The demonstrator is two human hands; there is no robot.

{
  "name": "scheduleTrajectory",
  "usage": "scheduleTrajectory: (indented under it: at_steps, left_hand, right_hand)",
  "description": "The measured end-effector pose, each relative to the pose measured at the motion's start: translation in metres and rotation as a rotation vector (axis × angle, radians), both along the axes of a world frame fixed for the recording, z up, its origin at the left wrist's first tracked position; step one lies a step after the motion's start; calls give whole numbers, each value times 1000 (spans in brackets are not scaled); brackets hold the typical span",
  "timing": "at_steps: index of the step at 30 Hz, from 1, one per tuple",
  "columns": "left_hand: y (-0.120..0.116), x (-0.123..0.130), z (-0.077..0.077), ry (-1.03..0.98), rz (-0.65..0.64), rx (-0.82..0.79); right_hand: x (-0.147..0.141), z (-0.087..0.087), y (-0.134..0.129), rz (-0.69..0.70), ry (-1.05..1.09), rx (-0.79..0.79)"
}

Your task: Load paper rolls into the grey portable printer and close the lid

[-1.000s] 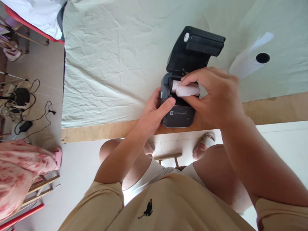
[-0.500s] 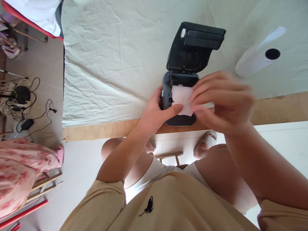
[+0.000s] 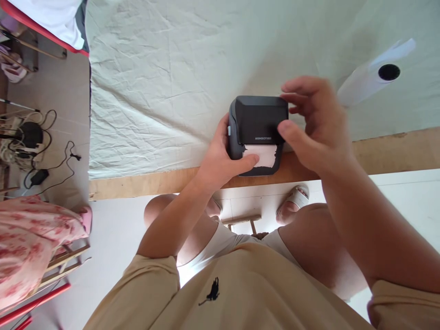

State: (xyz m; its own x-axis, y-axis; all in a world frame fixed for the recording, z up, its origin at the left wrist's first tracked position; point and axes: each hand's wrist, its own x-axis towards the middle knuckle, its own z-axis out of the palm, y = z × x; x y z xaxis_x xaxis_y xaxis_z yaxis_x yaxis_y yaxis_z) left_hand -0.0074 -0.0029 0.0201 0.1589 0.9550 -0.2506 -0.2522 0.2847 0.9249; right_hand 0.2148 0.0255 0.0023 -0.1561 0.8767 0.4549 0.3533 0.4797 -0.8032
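A black label printer [image 3: 263, 120] stands at the front edge of the table with its lid down. A strip of white label paper [image 3: 268, 155] sticks out below the lid, its end ragged. My left hand [image 3: 223, 158] holds the printer's left side, fingers around the flank and thumb pressing on the paper. At the printer's right side is my right hand [image 3: 318, 123], slightly blurred, fingers curved and apart. Its thumb tip overlaps the lid's right edge; whether it touches cannot be told. Nothing shows between its fingers.
A white paper roll [image 3: 364, 85] with a dark core end lies at the right on the pale green cloth [image 3: 165, 82]. A wooden table edge [image 3: 144, 183] runs along the front. Tangled cables [image 3: 20, 137] and a pink floral cloth [image 3: 27, 247] are at the left.
The printer's lid, raised before, has swung down over the paper. My right hand has moved from the paper up to the lid's right side. My left hand keeps its hold.
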Motion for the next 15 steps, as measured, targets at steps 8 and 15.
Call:
scheduleTrajectory:
  at_steps: [8,15]
  left_hand:
    - [-2,10,13,-100,16,-73]
    - [4,4,10,-153,-62,-30]
  right_hand:
    - [1,-24,8,137,13,-148]
    - [-1,-33,7,99,-22,-86]
